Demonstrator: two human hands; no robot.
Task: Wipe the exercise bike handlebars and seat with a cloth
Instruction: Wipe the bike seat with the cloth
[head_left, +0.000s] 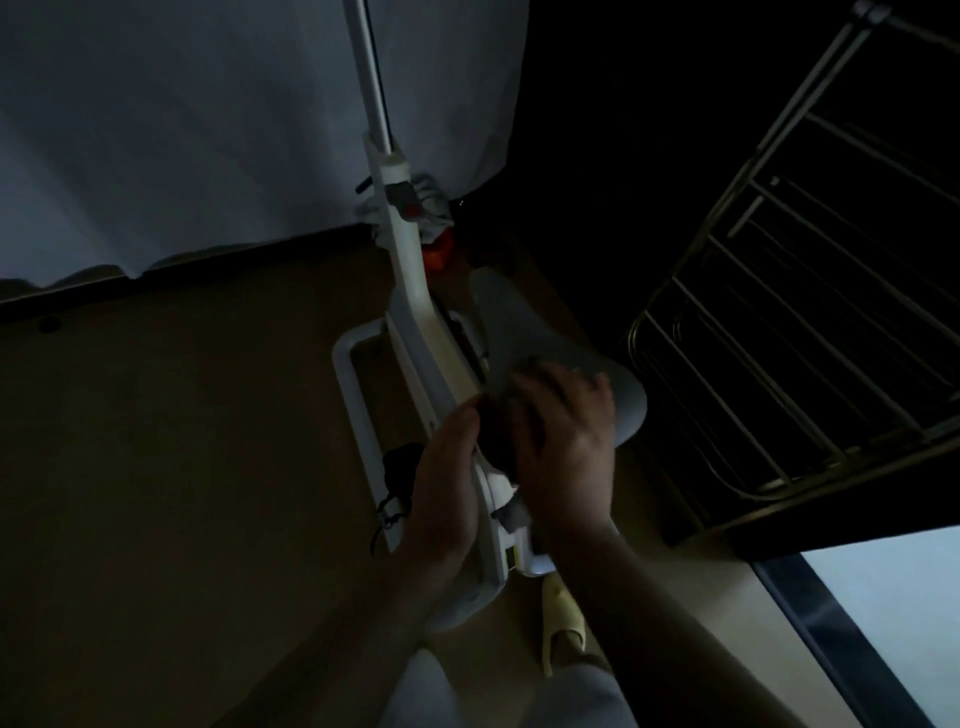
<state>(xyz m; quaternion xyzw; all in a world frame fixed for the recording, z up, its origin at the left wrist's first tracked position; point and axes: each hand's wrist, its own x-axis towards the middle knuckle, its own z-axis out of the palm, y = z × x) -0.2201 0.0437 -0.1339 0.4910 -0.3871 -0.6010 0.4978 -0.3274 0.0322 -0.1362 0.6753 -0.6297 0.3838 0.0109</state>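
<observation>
Pale trouser knees at bottom edge, closest to lens; yellow slipper on wood floor just beyond. Very dim shot, detail poor.

Both forearms reaching fwd over white exercise bike. Bike frame long axis running from near bottom centre up and slightly left toward a curtain, ending in a thin upright post. Small yellowish label on frame near the wrists, too dark and small to read; no brand legible anywhere.

Seat grey, narrow nose pointing up-frame, broad end toward lower right, right of the frame.

Dark cloth bunched at seat's near edge, betw. the two hands. Right hand on top of cloth, fingers curled over it, blurred. Left hand touching cloth's left side, beside the frame; exact grip there cannot be told.

Metal rack at right, well apart from seat. Black cord on floor left of frame.
</observation>
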